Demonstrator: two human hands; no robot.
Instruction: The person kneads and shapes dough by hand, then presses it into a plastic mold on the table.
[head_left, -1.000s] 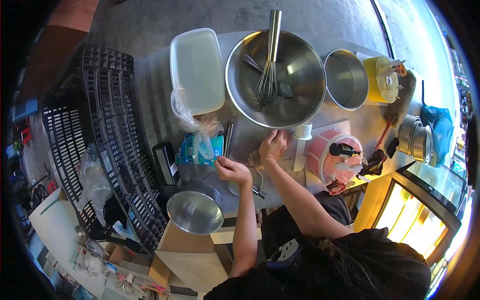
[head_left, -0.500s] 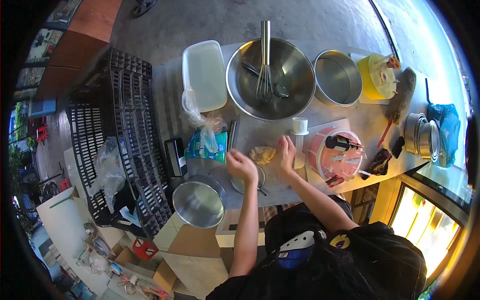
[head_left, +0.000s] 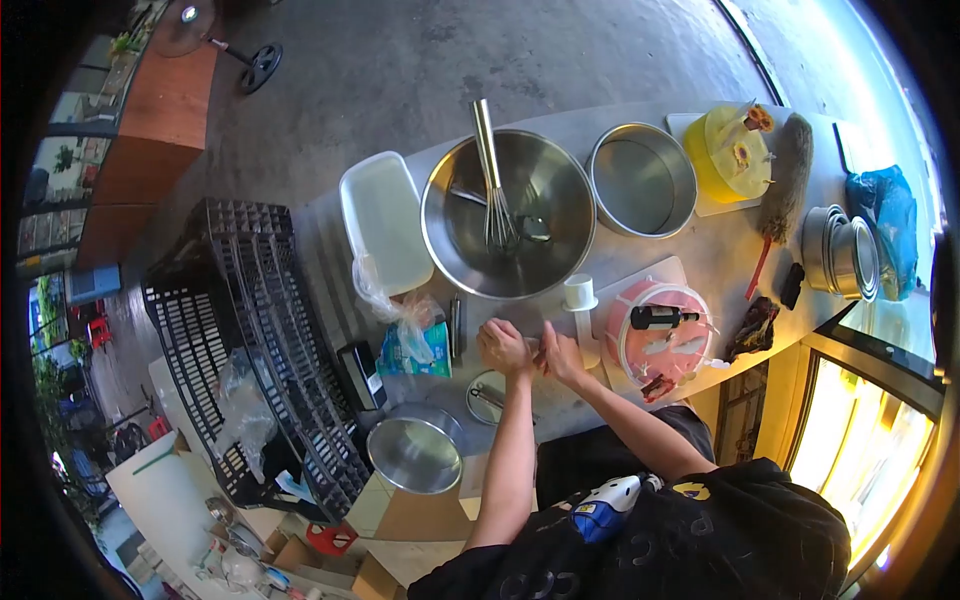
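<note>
My left hand [head_left: 505, 347] is closed over the table, its fingers curled; what they hold, if anything, is hidden. Close beside it, my right hand [head_left: 562, 356] has its fingers pressed together, and their contents cannot be made out. The crumpled brownish item seen earlier is hidden around my hands. Above them lies a large steel bowl [head_left: 560, 225] with a whisk [head_left: 487, 150] and a dark-ended utensil [head_left: 535, 229] inside. A small white cup [head_left: 578, 292] stands near my right hand. Left of my left hand is a blue-green packet [head_left: 415, 352] under clear plastic.
Right of my hands, a pink round tub [head_left: 625, 345] carries a black bottle [head_left: 655, 317]. A round tin [head_left: 640, 190], yellow cake-shaped item [head_left: 715, 160] and brush [head_left: 787, 180] are farther up. Black crates [head_left: 285, 350], a white container [head_left: 390, 230] and a steel bowl [head_left: 415, 455] are left.
My hands have come close together, over where the brownish item lay. My left hand has moved right from beside the packet. The camera view has shifted, with the table lower in it.
</note>
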